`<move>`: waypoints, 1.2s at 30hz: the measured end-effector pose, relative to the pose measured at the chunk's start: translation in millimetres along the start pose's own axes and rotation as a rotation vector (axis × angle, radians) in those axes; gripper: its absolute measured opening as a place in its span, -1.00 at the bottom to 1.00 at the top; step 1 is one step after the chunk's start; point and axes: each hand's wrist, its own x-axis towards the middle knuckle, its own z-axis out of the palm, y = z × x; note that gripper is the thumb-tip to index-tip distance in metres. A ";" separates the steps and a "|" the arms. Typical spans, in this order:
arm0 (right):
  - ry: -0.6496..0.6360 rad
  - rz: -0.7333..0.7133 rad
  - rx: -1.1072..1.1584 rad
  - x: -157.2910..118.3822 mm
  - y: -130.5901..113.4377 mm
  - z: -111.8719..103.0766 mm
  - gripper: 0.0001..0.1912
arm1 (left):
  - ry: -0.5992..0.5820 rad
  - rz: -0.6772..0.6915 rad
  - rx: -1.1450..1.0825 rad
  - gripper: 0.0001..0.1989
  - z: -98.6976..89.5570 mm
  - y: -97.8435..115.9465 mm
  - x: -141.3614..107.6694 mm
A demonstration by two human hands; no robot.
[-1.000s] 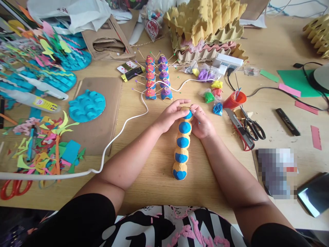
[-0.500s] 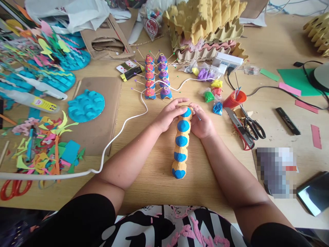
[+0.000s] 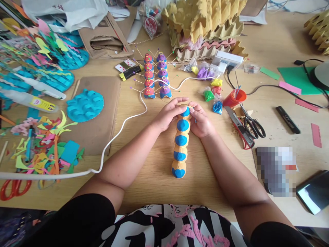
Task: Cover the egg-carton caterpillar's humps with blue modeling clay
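Observation:
An orange-yellow egg-carton strip (image 3: 177, 163) with blue clay patches on its bumps lies lengthwise on the table in front of me. My left hand (image 3: 168, 115) grips its far end, thumb over the top bump and fingers curled behind. At the same end, my right hand (image 3: 202, 120) presses its thumb and fingertips against the far rim. A small blue bit shows by the right palm; I cannot make out what it is. Beyond my hands stand a red caterpillar figure (image 3: 149, 74) and a purple caterpillar figure (image 3: 162, 73), both with pins sticking out.
A white cable (image 3: 123, 125) crosses left of my forearm. Bagged clay (image 3: 217, 107), a red cup (image 3: 234, 98), a box cutter (image 3: 240, 128) and scissors (image 3: 253, 125) lie to the right. A blue disc (image 3: 84, 105) rests on cardboard at left, near paper scraps (image 3: 47, 147).
My right thumb and fingers have moved slightly left, onto the strip's far end. My left hand and the strip stay nearly in place.

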 end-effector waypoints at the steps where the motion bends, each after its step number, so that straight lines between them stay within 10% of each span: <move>1: 0.002 0.005 -0.004 -0.1 -0.2 -0.4 -0.57 | 0.002 0.003 -0.001 -0.32 -0.1 -0.1 0.0; 36: 0.027 -0.027 -0.112 -1.5 0.5 1.4 -0.54 | 0.096 0.034 -0.113 -0.45 4.9 6.6 -0.1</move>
